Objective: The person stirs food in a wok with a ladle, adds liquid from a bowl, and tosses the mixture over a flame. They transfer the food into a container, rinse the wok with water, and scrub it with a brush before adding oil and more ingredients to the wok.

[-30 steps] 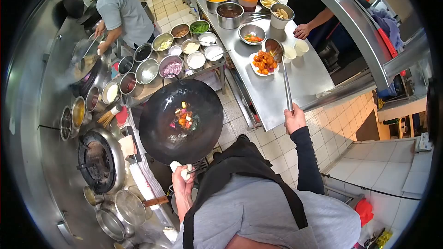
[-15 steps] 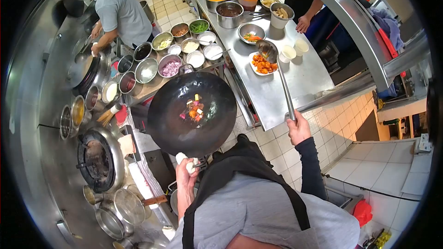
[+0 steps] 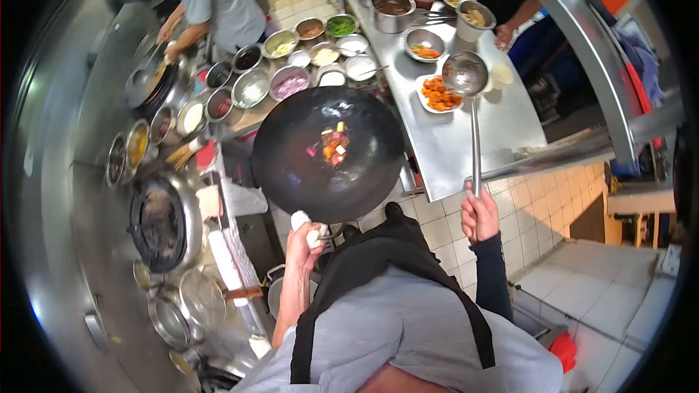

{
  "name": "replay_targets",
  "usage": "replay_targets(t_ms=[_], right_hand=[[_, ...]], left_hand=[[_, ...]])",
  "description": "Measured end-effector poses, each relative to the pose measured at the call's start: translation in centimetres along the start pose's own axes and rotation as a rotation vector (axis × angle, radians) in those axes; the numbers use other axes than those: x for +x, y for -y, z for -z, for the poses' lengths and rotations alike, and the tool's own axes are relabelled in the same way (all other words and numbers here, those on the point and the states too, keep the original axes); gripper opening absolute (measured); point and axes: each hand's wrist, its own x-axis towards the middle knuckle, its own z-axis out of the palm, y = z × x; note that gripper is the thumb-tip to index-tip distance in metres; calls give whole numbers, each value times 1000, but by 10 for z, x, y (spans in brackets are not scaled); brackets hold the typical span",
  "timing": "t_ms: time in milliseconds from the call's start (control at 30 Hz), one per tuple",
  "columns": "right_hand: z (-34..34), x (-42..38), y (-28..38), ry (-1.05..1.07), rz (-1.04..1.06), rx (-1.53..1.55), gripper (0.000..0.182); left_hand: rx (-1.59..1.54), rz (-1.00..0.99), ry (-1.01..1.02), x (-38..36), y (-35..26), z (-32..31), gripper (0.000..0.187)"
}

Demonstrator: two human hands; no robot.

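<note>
My left hand (image 3: pixel 306 246) is closed round the wok's handle with a white cloth (image 3: pixel 300 220) in its grip. The black wok (image 3: pixel 291 175) is held up in front of me, tilted so its inside shows. A small heap of orange, red and pale food pieces (image 3: pixel 335 147) lies at its middle. In my right hand (image 3: pixel 480 217) is the long handle of a metal ladle (image 3: pixel 475 138). The ladle's bowl faces up, with traces of sauce inside, over the steel table beside a white plate (image 3: pixel 424 104) of orange-coated pieces (image 3: pixel 440 93).
Bowls of chopped ingredients, including red onion (image 3: pixel 290 86), stand beyond the wok. Pots, a bowl of sliced vegetables (image 3: pixel 425 49) and pale cups (image 3: pixel 501 74) are on the steel table (image 3: pixel 437 167). A burner (image 3: pixel 160 215) lies left. A co-worker (image 3: pixel 218 0) handles another wok; another person's arm is behind the table.
The ladle has turned from tipped over the plate to bowl-up, just right of it. My grip on its handle has loosened somewhat. The whole view has shifted; the wok stays in my left hand.
</note>
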Motion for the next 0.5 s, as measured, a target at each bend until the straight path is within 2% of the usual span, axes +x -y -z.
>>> replay_targets(t_ms=[67, 167, 200, 300, 400, 500], right_hand=[[-2, -10, 4, 154, -114, 71, 36], [-12, -3, 18, 229, -289, -268, 36], [-14, 7, 16, 268, -260, -389, 37], [-25, 51, -29, 374, 431, -1142, 41], [-60, 57, -35, 346, 270, -1382, 47], [-71, 57, -47, 550, 371, -1424, 47]], left_hand=[[23, 8, 17, 2, 1, 1, 17], [14, 18, 15, 0, 0, 0, 16], [6, 19, 9, -1, 0, 0, 15], [-1, 7, -16, -9, 0, -3, 12], [-37, -3, -34, -17, 5, -2, 12], [-81, -14, -88, -17, 18, 3, 14]])
